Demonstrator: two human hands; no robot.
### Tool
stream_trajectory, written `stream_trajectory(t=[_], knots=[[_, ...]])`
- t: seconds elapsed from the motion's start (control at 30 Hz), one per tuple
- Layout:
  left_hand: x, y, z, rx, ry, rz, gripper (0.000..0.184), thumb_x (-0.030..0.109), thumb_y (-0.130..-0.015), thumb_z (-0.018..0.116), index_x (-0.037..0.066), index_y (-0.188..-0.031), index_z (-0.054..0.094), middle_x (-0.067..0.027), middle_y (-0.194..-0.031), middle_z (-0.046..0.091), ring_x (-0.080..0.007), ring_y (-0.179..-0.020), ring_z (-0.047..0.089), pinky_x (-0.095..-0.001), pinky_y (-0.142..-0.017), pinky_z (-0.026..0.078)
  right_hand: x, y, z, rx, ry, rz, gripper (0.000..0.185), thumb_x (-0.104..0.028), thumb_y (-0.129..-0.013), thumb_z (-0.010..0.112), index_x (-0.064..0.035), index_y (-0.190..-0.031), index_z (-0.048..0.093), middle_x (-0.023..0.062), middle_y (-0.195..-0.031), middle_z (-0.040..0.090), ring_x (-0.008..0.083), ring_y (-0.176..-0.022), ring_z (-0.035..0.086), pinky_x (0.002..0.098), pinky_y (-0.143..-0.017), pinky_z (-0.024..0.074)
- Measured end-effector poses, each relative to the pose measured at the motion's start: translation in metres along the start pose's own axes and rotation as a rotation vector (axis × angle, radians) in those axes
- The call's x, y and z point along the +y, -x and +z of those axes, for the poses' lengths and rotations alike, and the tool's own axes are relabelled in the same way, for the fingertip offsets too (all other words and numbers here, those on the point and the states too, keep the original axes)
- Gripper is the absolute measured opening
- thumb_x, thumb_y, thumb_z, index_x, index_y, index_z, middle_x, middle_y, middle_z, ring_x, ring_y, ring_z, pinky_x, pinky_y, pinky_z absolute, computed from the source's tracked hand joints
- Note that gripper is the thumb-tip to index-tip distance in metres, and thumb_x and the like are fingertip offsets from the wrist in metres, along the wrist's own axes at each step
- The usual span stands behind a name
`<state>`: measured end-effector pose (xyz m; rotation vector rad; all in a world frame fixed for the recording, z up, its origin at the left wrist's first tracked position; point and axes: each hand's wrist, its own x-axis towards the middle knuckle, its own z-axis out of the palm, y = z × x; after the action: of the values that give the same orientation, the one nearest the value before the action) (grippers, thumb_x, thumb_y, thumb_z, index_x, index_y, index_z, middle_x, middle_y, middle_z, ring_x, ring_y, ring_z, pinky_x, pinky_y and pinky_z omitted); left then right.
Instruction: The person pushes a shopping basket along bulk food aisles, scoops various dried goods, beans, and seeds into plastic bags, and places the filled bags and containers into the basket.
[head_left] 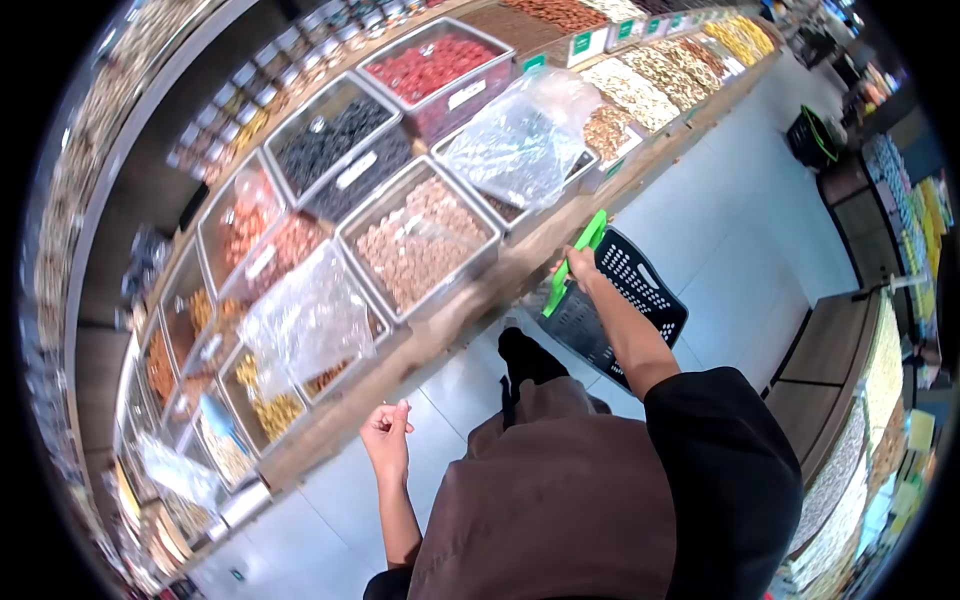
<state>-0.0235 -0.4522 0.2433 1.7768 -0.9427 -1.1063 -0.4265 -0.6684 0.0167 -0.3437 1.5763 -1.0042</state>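
My right hand (pixel 578 264) is wrapped round the green handle (pixel 592 240) of a dark shopping basket (pixel 635 290), which hangs beside the wooden counter edge. Lower left, my left hand (pixel 387 425) is raised in front of the counter with its fingers curled; whether anything small is between them cannot be made out. Nearest to that hand are a bin of yellow dried pieces (pixel 272 410) and a clear plastic bag (pixel 312 315) lying over the bins. A bin of round brown nuts (pixel 420 240) stands between my hands, further back.
More bins hold red (pixel 435 68) and dark dried fruit (pixel 335 140). Another plastic bag (pixel 525 140) covers a bin. Jars (pixel 240 100) line the back. Tiled floor (pixel 735 210) runs right of the counter, with another basket (pixel 812 138) beside a dark display (pixel 830 350).
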Motion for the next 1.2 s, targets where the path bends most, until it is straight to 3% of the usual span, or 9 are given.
stream_trajectory(t=[0.23, 0.37, 0.43, 0.5, 0.6, 0.63, 0.77, 0.83, 1.2], knots=[[-0.136, 0.174, -0.03, 0.213, 0.162, -0.261, 0.046, 0.031, -0.098, 0.061, 0.003, -0.062, 0.055, -0.0029, -0.056, 0.053, -0.0083, -0.054, 0.046, -0.0254, -0.053, 0.036, 0.107, 0.117, -0.039, 0.013, 0.429, -0.142, 0.031, -0.028, -0.097, 0.055, 0.0013, -0.086, 0.054, 0.0089, -0.062, 0.057, 0.0211, -0.047, 0.06, 0.0355, -0.046, 0.0506], [-0.183, 0.238, -0.017, 0.072, 0.414, -0.328, 0.04, 0.028, -0.099, 0.058, -0.001, -0.07, 0.06, -0.0044, -0.061, 0.057, -0.0115, -0.056, 0.053, -0.025, -0.055, 0.043, 0.139, 0.208, -0.064, 0.119, 0.607, -0.074, 0.04, -0.035, -0.095, 0.06, 0.0025, -0.084, 0.059, 0.0089, -0.06, 0.059, 0.0204, -0.046, 0.061, 0.035, -0.044, 0.0494], [-0.179, 0.246, -0.004, -0.075, 0.241, -0.25, 0.033, 0.024, -0.098, 0.059, -0.002, -0.078, 0.063, -0.0042, -0.064, 0.061, -0.0116, -0.059, 0.056, -0.0266, -0.057, 0.045, 0.173, 0.223, -0.091, 0.089, 0.671, -0.092, 0.042, -0.037, -0.094, 0.062, 0.003, -0.084, 0.061, 0.0092, -0.06, 0.06, 0.0204, -0.046, 0.062, 0.0349, -0.044, 0.0491], [-0.172, 0.248, 0.011, -0.095, 0.168, -0.15, 0.028, 0.022, -0.097, 0.059, -0.002, -0.082, 0.064, -0.005, -0.065, 0.062, -0.0117, -0.06, 0.057, -0.0272, -0.058, 0.046, 0.222, 0.207, -0.119, 0.079, 1.0, -0.545, 0.046, -0.042, -0.092, 0.064, 0.003, -0.085, 0.065, 0.0128, -0.061, 0.063, 0.0241, -0.046, 0.064, 0.0371, -0.045, 0.0499], [-0.133, 0.246, 0.024, -0.132, -0.039, 0.067, 0.021, 0.019, -0.095, 0.06, -0.001, -0.09, 0.064, -0.0067, -0.068, 0.064, -0.0124, -0.061, 0.059, -0.0282, -0.059, 0.046, 0.229, 0.253, -0.122, -0.063, 1.008, -0.472, 0.055, -0.051, -0.09, 0.062, 0.0036, -0.086, 0.067, 0.0232, -0.068, 0.066, 0.0382, -0.062, 0.067, 0.0463, -0.063, 0.0529], [-0.119, 0.246, 0.028, -0.143, -0.165, 0.179, 0.018, 0.017, -0.094, 0.061, -0.001, -0.094, 0.064, -0.0077, -0.068, 0.064, -0.013, -0.062, 0.06, -0.0287, -0.059, 0.047, 0.232, 0.262, -0.121, -0.092, 1.098, -0.4, 0.054, -0.056, -0.089, 0.058, -0.0028, -0.093, 0.071, 0.0248, -0.084, 0.068, 0.0445, -0.085, 0.066, 0.0512, -0.077, 0.0517], [-0.149, 0.235, 0.066, -0.467, -0.458, 0.065, 0.039, 0.033, -0.095, 0.058, -0.003, -0.082, 0.067, -0.0175, -0.068, 0.066, -0.031, -0.066, 0.067, -0.04, -0.063, 0.051, 0.25, 0.302, -0.118, -0.312, 1.126, -0.432, 0.055, -0.055, -0.089, 0.056, -0.0022, -0.092, 0.07, 0.0245, -0.086, 0.069, 0.044, -0.086, 0.066, 0.052, -0.078, 0.0516], [-0.174, 0.254, 0.108, -0.653, -0.782, 0.021, 0.063, 0.057, -0.094, 0.049, -0.001, -0.083, 0.072, -0.0218, -0.07, 0.067, -0.0399, -0.072, 0.068, -0.0472, -0.069, 0.052, 0.274, 0.309, -0.122, -0.344, 1.16, -0.468, 0.055, -0.054, -0.09, 0.055, -0.0018, -0.096, 0.069, 0.024, -0.091, 0.069, 0.0439, -0.088, 0.066, 0.0529, -0.08, 0.0516], [-0.246, 0.354, 0.258, -1.01, -0.711, -0.335, 0.054, 0.046, -0.093, 0.058, -0.006, -0.086, 0.07, -0.0164, -0.082, 0.07, -0.0241, -0.077, 0.067, -0.0364, -0.07, 0.051, 0.261, 0.334, -0.204, -0.582, 1.229, -0.552, 0.054, -0.055, -0.087, 0.057, -0.0028, -0.097, 0.068, 0.0208, -0.098, 0.07, 0.0403, -0.093, 0.067, 0.0499, -0.085, 0.0519]])
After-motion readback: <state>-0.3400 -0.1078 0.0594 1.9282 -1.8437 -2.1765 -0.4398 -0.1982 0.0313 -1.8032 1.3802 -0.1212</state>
